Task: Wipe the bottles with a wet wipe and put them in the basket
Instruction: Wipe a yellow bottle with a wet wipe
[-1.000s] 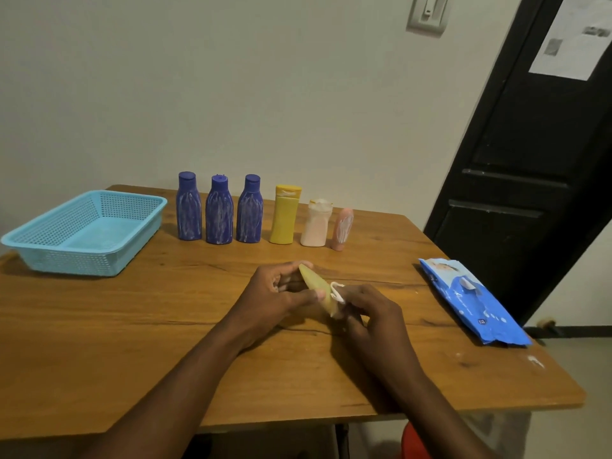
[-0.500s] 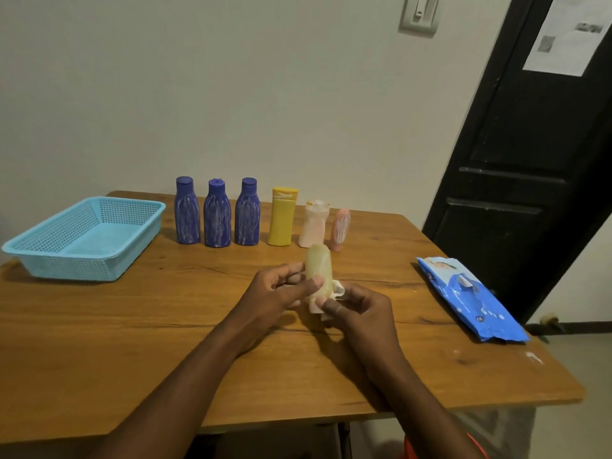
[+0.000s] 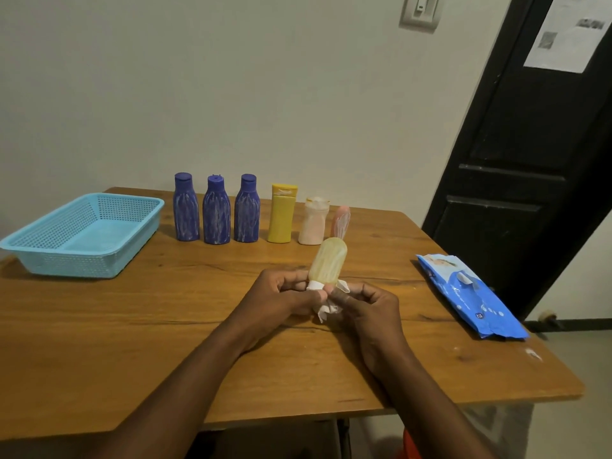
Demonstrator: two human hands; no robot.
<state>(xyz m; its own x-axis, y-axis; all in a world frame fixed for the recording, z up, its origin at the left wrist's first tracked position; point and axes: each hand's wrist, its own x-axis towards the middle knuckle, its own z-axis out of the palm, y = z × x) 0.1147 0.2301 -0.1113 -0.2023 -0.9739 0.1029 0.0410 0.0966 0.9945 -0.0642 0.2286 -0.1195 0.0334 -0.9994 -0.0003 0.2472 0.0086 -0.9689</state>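
Note:
My left hand [image 3: 280,299] grips the lower part of a small pale yellow bottle [image 3: 328,260], which points up and away over the middle of the table. Pressed around the bottle's lower end is a white wet wipe [image 3: 326,308], pinched by my right hand [image 3: 367,309]. Along the back of the table stand three blue bottles [image 3: 215,213], a yellow bottle [image 3: 281,213], a pale pink-white bottle [image 3: 314,221] and a small pink bottle [image 3: 341,221]. At the far left lies the light blue basket [image 3: 39,256] with nothing in it.
A blue pack of wet wipes [image 3: 470,296] lies flat at the table's right side. The wooden table [image 3: 132,326] butts against a pale wall at the back. A black door [image 3: 530,160] stands to the right, beyond the table's right edge.
The pale yellow bottle has swung from lying tilted between my hands to pointing upward. The wipe has shifted down to the bottle's lower end. Both hands stayed in the same spot.

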